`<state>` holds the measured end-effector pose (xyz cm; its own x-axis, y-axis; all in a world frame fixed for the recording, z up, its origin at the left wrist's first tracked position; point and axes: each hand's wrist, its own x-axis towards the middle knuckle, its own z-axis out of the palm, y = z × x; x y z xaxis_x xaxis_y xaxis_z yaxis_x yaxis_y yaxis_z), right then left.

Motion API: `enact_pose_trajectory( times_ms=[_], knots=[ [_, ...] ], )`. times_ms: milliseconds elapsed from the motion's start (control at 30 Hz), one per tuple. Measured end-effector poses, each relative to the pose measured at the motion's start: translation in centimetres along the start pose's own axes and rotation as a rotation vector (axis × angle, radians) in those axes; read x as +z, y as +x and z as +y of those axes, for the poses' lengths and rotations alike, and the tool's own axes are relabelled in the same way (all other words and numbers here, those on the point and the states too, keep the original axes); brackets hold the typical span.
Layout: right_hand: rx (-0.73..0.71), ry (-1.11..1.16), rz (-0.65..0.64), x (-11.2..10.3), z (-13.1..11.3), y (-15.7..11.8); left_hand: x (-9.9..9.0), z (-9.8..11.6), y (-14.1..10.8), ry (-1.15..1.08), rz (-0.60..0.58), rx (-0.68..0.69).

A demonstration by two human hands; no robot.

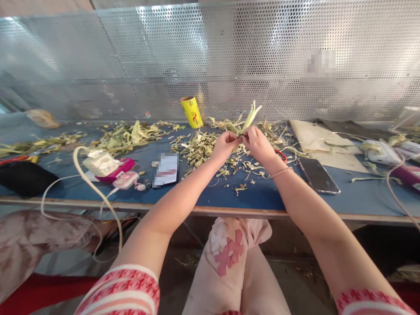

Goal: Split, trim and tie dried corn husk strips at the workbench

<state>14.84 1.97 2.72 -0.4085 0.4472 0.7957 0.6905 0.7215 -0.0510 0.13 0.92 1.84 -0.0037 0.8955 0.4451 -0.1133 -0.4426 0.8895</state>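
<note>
Above the table, my left hand (pixel 225 144) and my right hand (pixel 257 142) meet with closed fingertips around the lower end of a bundle of pale green leaf strips (pixel 251 117). Its pointed tips stick up between the hands. Something thin and dark shows at the pinched fingertips; what it is cannot be made out. Below and behind the hands lies a heap of dry, curled leaf scraps (pixel 195 151). A red-handled tool (pixel 280 154) shows partly beside my right wrist.
A yellow tube (pixel 192 112) stands behind the heap. Phones lie at left (pixel 166 169) and right (pixel 319 175). A cluttered power strip (pixel 113 168) with white cables sits left, brown paper (pixel 321 135) right. A perforated metal screen (pixel 236 52) closes off the back.
</note>
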Motion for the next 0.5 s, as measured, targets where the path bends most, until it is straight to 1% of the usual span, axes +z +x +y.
enact_pose_trajectory(
  times_ms=[200,333,500],
  knots=[
    [-0.086,-0.025,0.039,-0.56,0.16,-0.02,-0.12,-0.06,0.11,-0.030,-0.102,0.113],
    [-0.106,-0.009,0.057,-0.50,0.34,-0.18,-0.15,-0.23,0.27,-0.036,-0.114,0.130],
    [-0.106,-0.047,0.018,-0.81,0.76,-0.19,-0.09,0.04,0.01,-0.014,-0.130,0.154]
  ],
)
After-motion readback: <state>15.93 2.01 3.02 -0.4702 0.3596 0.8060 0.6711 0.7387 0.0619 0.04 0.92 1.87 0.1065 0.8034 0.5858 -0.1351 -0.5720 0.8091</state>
